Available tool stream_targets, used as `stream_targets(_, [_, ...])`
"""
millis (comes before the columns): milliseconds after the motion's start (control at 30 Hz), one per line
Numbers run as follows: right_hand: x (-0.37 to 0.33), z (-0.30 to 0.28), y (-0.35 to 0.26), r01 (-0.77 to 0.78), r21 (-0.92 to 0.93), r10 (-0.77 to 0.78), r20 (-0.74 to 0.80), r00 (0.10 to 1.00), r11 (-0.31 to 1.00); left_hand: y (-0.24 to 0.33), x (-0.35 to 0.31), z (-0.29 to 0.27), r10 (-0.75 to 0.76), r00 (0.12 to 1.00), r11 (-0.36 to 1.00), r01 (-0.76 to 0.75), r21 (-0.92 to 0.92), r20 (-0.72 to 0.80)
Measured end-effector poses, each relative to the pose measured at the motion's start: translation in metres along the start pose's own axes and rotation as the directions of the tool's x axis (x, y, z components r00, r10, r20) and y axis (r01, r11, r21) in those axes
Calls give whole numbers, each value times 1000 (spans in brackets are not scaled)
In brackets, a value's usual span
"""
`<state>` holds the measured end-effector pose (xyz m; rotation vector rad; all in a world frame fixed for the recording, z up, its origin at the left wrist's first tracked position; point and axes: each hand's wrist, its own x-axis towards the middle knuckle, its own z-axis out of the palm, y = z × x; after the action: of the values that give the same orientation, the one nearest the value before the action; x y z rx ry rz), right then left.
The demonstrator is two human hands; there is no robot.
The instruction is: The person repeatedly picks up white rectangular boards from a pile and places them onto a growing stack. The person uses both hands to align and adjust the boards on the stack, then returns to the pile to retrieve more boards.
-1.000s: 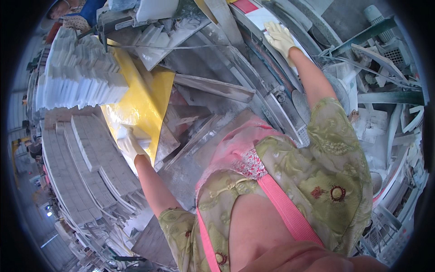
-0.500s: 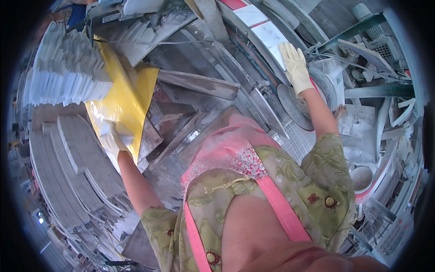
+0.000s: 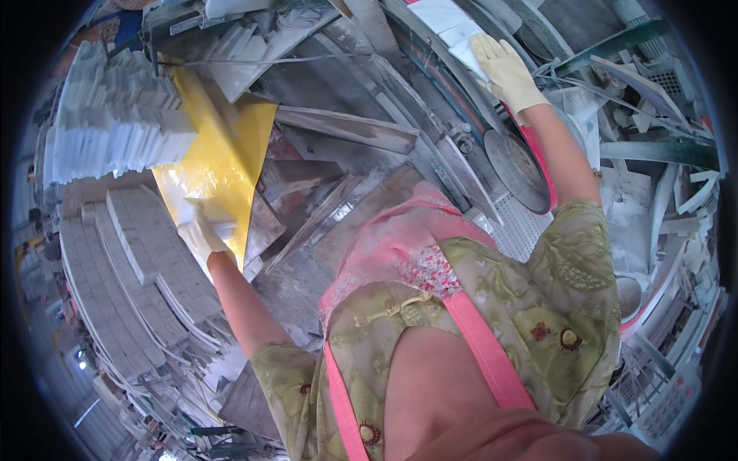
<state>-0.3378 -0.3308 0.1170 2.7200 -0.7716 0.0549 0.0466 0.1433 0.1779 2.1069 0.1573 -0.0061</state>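
My right hand (image 3: 509, 75), in a cream rubber glove, lies with fingers stretched out at the near end of a white tile (image 3: 463, 42) on a narrow belt machine. The palm is flat, not wrapped round the tile. To the left, my gloved left hand (image 3: 202, 237) rests low on a glossy yellow sheet (image 3: 219, 161). Its fingers bend around the edge of a white tile piece (image 3: 222, 228); the glove hides part of that grip. Another white tile (image 3: 434, 14) lies farther along the belt.
Many thin white tiles (image 3: 115, 115) stand packed at the far left, above stacked grey strips (image 3: 123, 269). A round pulley (image 3: 516, 170) with a red belt (image 3: 544, 165) sits below my right forearm. A wooden board (image 3: 350, 127) and a perforated panel (image 3: 516, 223) lie between.
My right hand has moved farther away along the belt, and the tiles have shifted the same way. More of the pulley shows. My left hand stays at the tile piece on the yellow sheet.
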Motion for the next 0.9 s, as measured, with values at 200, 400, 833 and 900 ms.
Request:
stream_targets(200, [23, 5, -10, -64, -77, 67, 41, 997, 995, -2, -3, -2, -57, 997, 996, 61, -71, 59])
stream_targets(400, [29, 23, -2, -30, 61, 32, -39, 999, 998, -23, 22, -10, 119, 977, 978, -85, -190, 177])
stream_targets(833, [102, -114, -186, -22, 1000, -82, 22, 996, -2, -35, 50, -41, 12, 967, 984, -57, 171, 253])
stream_targets(900, [103, -129, -283, 55, 996, -116, -63, 991, -69, -42, 49, -40, 90, 974, 960, -140, 242, 207])
